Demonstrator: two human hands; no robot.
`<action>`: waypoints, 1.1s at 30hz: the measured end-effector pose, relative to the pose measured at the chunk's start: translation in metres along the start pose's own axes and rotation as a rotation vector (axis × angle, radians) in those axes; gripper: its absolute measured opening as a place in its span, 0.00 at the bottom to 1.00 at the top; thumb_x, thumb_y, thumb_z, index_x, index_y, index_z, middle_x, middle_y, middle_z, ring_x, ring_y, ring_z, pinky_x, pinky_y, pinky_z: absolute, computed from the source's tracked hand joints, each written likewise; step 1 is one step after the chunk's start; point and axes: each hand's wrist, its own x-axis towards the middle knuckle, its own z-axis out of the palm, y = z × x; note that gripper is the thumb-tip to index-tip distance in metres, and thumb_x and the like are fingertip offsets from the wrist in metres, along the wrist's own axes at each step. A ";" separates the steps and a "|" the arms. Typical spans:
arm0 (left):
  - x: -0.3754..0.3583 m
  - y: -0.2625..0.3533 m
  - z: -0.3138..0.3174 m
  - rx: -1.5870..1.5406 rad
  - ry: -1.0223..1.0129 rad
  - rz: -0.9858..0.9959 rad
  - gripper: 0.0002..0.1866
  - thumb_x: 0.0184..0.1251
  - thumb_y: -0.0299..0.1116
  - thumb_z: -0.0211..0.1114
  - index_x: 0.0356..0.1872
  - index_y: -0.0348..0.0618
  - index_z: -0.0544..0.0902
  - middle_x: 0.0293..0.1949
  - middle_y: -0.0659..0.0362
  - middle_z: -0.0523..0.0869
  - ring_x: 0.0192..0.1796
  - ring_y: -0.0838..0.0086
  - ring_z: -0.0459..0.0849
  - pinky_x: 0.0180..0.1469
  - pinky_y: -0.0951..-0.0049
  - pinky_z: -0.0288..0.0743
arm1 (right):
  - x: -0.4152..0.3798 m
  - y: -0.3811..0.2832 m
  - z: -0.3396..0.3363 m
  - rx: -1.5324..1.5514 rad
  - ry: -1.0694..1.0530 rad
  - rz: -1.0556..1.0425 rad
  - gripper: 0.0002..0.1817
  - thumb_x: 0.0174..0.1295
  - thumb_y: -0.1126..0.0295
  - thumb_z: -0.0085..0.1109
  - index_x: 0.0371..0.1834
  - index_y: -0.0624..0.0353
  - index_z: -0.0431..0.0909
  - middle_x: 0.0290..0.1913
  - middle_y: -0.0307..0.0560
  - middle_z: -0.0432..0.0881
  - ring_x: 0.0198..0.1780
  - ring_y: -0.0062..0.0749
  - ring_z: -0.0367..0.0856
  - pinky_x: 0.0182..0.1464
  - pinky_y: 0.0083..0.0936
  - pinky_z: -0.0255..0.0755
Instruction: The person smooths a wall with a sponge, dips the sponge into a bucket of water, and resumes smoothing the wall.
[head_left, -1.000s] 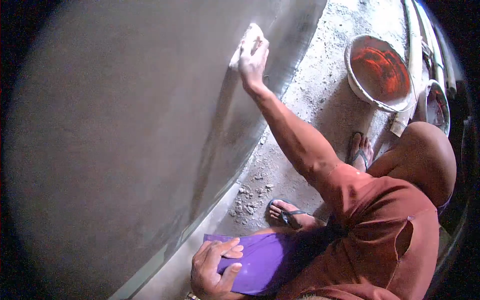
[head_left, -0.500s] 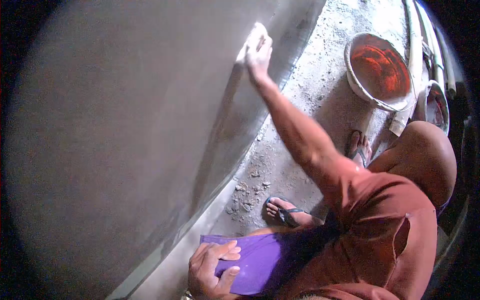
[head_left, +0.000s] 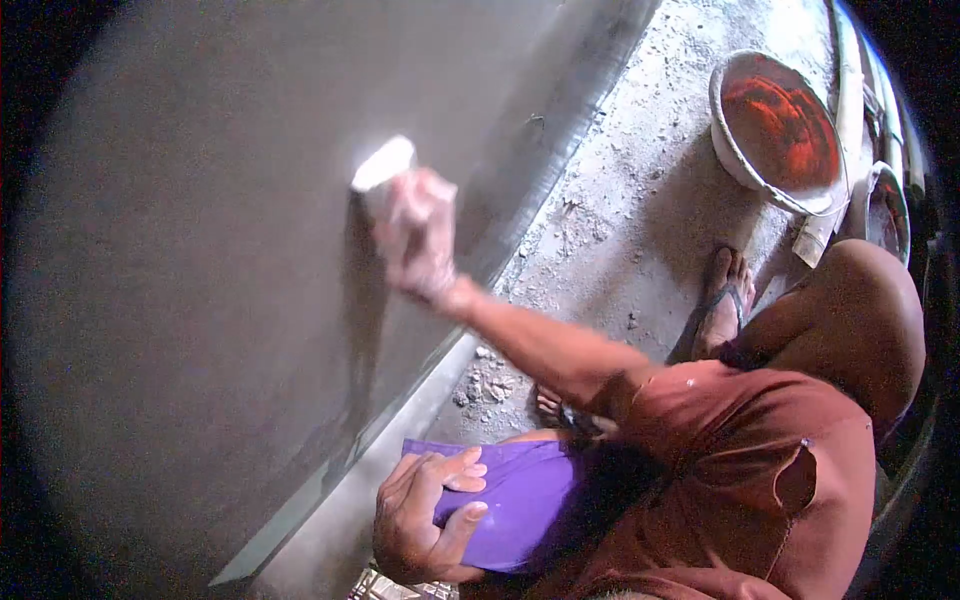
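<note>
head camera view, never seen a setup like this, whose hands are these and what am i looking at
There is no machine here: these are a person's two bare hands, seen from a camera worn on that person's own head, looking forward and down. The right hand, somewhat blurred, holds a bright whitish piece at a large grey surface, seemingly a wall; glare hides what the piece is. The left hand rests on purple cloth over a knee, thumb and fingers apart. On the dusty floor stands a basin with reddish-orange material inside, near some long pale poles.
</note>
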 end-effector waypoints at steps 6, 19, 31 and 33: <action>-0.033 -0.002 0.008 0.009 0.178 0.086 0.25 0.74 0.48 0.57 0.51 0.31 0.83 0.32 0.52 0.91 0.32 0.61 0.86 0.43 0.59 0.76 | 0.081 0.107 -0.014 -0.028 0.133 0.469 0.32 0.75 0.62 0.55 0.76 0.65 0.58 0.61 0.69 0.67 0.62 0.60 0.68 0.68 0.52 0.62; -0.031 -0.005 0.020 0.032 0.233 0.074 0.23 0.71 0.45 0.64 0.52 0.32 0.82 0.33 0.52 0.91 0.33 0.60 0.87 0.42 0.60 0.77 | 0.012 -0.006 0.000 -0.075 -0.055 0.249 0.39 0.68 0.68 0.61 0.78 0.65 0.53 0.58 0.64 0.65 0.57 0.56 0.70 0.62 0.52 0.68; -0.040 0.004 0.012 0.066 0.219 -0.049 0.29 0.76 0.55 0.57 0.52 0.34 0.83 0.29 0.53 0.91 0.29 0.62 0.85 0.42 0.59 0.76 | -0.005 -0.058 0.003 0.240 0.007 0.468 0.37 0.67 0.70 0.64 0.77 0.59 0.56 0.60 0.66 0.67 0.58 0.60 0.74 0.59 0.52 0.73; -0.048 0.000 0.012 0.007 0.224 -0.050 0.30 0.76 0.57 0.57 0.52 0.35 0.83 0.30 0.53 0.91 0.32 0.62 0.86 0.44 0.57 0.76 | -0.013 -0.024 0.006 0.176 0.015 0.721 0.34 0.72 0.67 0.60 0.76 0.64 0.56 0.60 0.69 0.67 0.60 0.62 0.72 0.62 0.51 0.70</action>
